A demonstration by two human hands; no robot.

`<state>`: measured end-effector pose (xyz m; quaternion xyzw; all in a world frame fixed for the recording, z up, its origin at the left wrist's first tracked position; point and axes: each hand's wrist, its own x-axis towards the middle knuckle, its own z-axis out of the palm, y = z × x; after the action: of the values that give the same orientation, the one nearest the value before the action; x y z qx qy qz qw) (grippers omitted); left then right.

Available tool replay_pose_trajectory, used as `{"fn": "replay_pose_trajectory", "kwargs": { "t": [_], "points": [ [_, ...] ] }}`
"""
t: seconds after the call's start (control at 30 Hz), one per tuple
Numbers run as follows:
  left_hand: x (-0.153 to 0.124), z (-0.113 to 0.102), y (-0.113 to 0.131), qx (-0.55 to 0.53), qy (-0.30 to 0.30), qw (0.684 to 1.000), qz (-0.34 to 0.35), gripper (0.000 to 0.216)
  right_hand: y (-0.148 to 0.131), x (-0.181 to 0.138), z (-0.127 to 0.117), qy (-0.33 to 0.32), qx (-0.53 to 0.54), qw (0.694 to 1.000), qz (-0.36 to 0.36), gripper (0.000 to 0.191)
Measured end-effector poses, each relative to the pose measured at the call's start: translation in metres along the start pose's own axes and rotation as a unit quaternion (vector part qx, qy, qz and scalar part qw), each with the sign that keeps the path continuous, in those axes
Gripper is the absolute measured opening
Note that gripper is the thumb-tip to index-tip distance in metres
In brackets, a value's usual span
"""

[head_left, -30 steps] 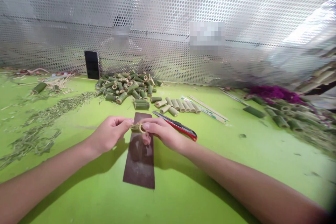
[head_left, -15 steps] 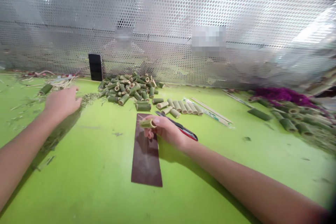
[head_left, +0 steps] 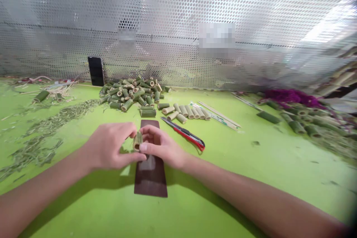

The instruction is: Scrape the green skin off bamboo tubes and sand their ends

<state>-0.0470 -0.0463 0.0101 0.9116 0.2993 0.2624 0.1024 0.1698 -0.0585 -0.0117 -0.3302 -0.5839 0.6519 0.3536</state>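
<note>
A short bamboo tube [head_left: 137, 141], pale green with its hollow end facing me, is held above a dark brown sheet of sandpaper [head_left: 150, 186]. My right hand [head_left: 164, 147] is closed on the tube's right side, thumb near the hollow end. From the left, my left hand [head_left: 111, 147] curls around the same tube, fingertips at its upper end and thumb beneath it. Just beyond my right hand lies a red and black utility knife [head_left: 184, 134], its blade pointing up and left.
Behind the sandpaper is a heap of green bamboo pieces [head_left: 134, 93]; scraped pale ones [head_left: 191, 112] lie in a row. Shavings [head_left: 64, 115] spread at left. A phone [head_left: 96, 71] leans on the perforated metal wall [head_left: 173, 7]. More bamboo [head_left: 297, 127] and purple material [head_left: 292, 97] lie right.
My left hand has come back from the shavings at the far left to the bamboo tube. My right hand has moved slightly left and lower, turning the tube more upright.
</note>
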Motion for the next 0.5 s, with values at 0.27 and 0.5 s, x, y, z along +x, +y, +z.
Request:
{"fn": "replay_pose_trajectory", "kwargs": {
  "t": [0.27,0.5],
  "points": [
    [0.0009,0.0023,-0.0022,-0.006,0.022,0.998,0.051,0.035,0.0032,0.0013,0.0012,0.0,-0.005,1.0,0.002,0.056],
    [0.0008,0.0061,0.0044,-0.104,0.023,0.993,-0.045,0.041,0.0024,0.0002,0.0071,0.008,-0.027,1.0,0.002,0.047]
  ]
}}
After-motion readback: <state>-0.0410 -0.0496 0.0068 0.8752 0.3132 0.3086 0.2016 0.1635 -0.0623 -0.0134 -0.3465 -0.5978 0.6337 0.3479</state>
